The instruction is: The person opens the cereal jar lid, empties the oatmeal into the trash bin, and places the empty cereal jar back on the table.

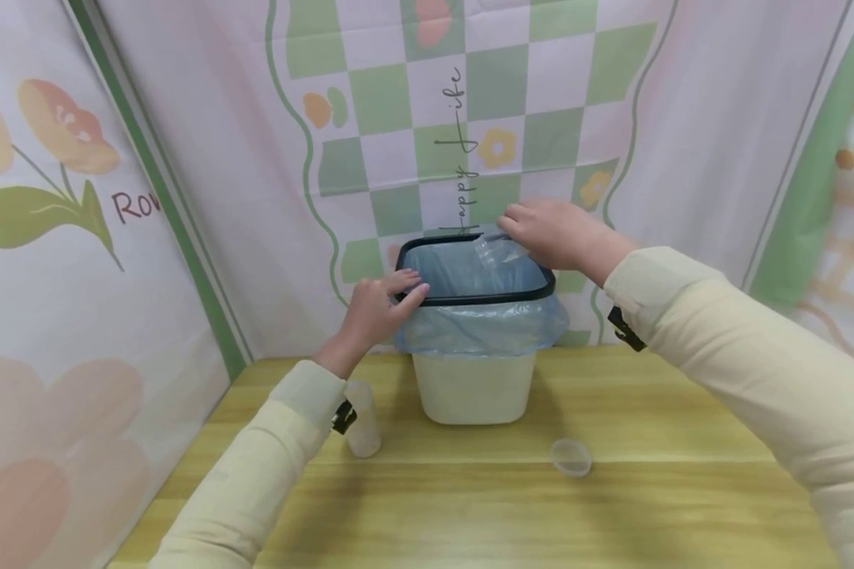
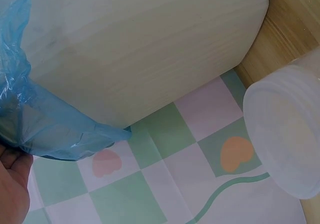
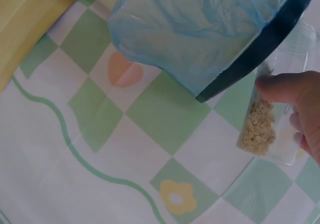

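Observation:
A cream trash can [image 1: 475,387] with a dark rim [image 1: 484,299] stands on the table, lined with a blue plastic bag [image 1: 480,328] folded over the rim. My left hand [image 1: 380,308] grips the rim at its left side, fingertips over the edge. With my right hand [image 1: 558,233] I hold a clear plastic jar [image 1: 494,250] tilted over the back right of the opening. In the right wrist view, pale flakes like oats [image 3: 258,128] lie in the jar, with the thumb across its side. The bottom of the bag is hidden.
A clear jar [image 1: 363,423] stands on the table [image 1: 470,506] beside my left wrist; its pale round end [image 2: 285,134] shows in the left wrist view. A round clear lid [image 1: 571,457] lies right of the can. A patterned curtain [image 1: 384,103] hangs close behind.

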Motion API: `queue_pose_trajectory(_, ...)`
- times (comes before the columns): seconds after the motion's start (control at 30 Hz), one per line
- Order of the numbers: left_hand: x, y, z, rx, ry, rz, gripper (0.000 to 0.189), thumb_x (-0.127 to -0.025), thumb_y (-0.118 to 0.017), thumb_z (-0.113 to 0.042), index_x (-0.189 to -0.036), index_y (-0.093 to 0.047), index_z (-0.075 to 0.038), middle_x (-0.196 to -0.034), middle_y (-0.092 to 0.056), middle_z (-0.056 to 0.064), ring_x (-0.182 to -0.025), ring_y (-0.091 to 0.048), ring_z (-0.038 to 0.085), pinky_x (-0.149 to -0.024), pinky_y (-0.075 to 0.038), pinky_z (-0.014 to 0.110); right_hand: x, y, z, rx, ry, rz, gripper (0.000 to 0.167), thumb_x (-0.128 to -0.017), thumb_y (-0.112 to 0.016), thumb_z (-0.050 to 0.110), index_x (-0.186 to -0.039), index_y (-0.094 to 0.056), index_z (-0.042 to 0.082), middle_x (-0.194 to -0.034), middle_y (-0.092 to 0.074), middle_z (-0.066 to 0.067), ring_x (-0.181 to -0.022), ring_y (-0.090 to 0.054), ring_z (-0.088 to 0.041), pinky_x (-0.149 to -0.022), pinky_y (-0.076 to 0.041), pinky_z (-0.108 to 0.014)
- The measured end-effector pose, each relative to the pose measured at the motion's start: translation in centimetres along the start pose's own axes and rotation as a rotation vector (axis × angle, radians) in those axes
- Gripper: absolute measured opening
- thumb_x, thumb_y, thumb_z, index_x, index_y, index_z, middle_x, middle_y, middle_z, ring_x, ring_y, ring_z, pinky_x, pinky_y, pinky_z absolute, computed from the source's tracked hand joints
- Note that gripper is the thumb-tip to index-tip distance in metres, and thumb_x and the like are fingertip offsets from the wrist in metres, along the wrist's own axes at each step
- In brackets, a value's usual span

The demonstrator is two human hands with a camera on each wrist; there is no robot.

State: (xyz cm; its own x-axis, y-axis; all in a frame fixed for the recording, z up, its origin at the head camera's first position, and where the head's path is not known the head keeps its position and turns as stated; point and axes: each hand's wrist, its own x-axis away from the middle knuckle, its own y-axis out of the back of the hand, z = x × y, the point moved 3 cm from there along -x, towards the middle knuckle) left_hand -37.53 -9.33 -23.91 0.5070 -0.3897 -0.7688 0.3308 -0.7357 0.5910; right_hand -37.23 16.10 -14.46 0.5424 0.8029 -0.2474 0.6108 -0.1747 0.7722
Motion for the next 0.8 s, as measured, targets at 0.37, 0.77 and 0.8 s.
queue_pose_trajectory(0.37, -0.1, 0.0, 0.0, 0.000, 0.002, 0.002, 0.029, -0.093, -0.066, -0.025, -0.109, -0.073, -0.003, -0.109, -0.070, 0.012, -0.107, -0.065, 0.023, -0.093, -0.051, 0.037, -0.7, -0.6, 0.7, 0.085, 0.075, 0.043, 0.044, -0.075, -0.071, -0.015, -0.115, -0.055, -0.009, -0.106, -0.058, -0.023, -0.097, -0.058, -0.037, -0.089, -0.050, -0.045)
queue_pose_trajectory(0.77, 0.0, 0.0, -0.1, -0.007, 0.011, 0.014, 0.029, -0.093, -0.066, -0.025, -0.110, -0.073, -0.002, -0.109, -0.070, 0.013, -0.107, -0.065, 0.023, -0.092, -0.051, 0.038, -1.0, -0.8, 1.3, 0.153, 0.101, 0.079, 0.044, -0.080, -0.073, -0.011, -0.120, -0.054, -0.006, -0.117, -0.056, -0.022, -0.107, -0.056, -0.037, -0.094, -0.047, -0.046)
queue_pose_trajectory(0.8, 0.0, 0.0, -0.1, -0.006, 0.013, 0.014, 0.029, -0.093, -0.066, -0.025, -0.110, -0.073, -0.002, -0.109, -0.070, 0.013, -0.108, -0.065, 0.023, -0.093, -0.051, 0.038, -1.0, -0.8, 1.4, 0.158, 0.104, 0.072, 0.044, -0.080, -0.073, -0.011, -0.119, -0.054, -0.006, -0.117, -0.056, -0.022, -0.107, -0.056, -0.037, -0.094, -0.047, -0.046)
